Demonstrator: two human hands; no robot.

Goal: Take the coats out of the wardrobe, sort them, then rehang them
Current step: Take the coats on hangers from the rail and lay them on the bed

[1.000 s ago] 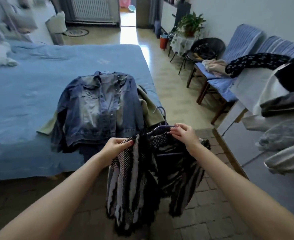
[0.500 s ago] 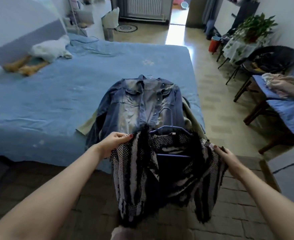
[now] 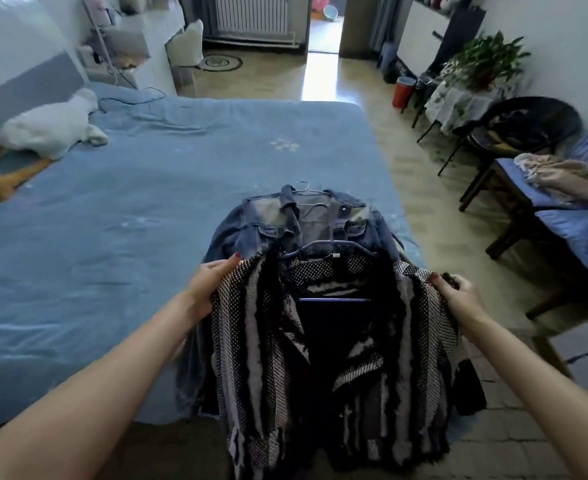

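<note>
Two hands on one garment, that's what I've got from the head camera. My left hand (image 3: pixel 213 284) grips the left shoulder of the black-and-white striped knit coat (image 3: pixel 334 358), thumb on top, fingers curled under the fabric. My right hand (image 3: pixel 459 296) pinches the opposite shoulder, fingers closed round a dark fold at the edge. Between them the coat is spread open, front toward me, hanging down over the foot edge of the bed (image 3: pixel 130 209) and reaching toward the brick floor (image 3: pixel 507 441).

The coat sits on a blue hanger (image 3: pixel 330 245); I can see its curved top arms above the collar and its straight crossbar lower down inside the opening.

Right behind it, flat on the blue bedspread, lies a denim jacket (image 3: pixel 272 220) on a thin wire hanger (image 3: pixel 304 188), collar pointing away from me. The striped coat overlaps the jacket's lower part. A sliver of something olive shows at the jacket's right edge; I can't tell what it is.

Far left on the bed, a white plush goose (image 3: pixel 50 129) with orange feet lies near the headboard. Beyond the bed there's a radiator (image 3: pixel 251 12) and an open doorway (image 3: pixel 323 22). Along the right wall: a potted plant (image 3: pixel 483 60) on a small covered table, a red bucket (image 3: pixel 401 91) on the floor beside it, a round black chair (image 3: pixel 528 119), and a wooden bench with blue striped cushions (image 3: pixel 576 233) carrying a crumpled beige cloth (image 3: pixel 555 174).
</note>
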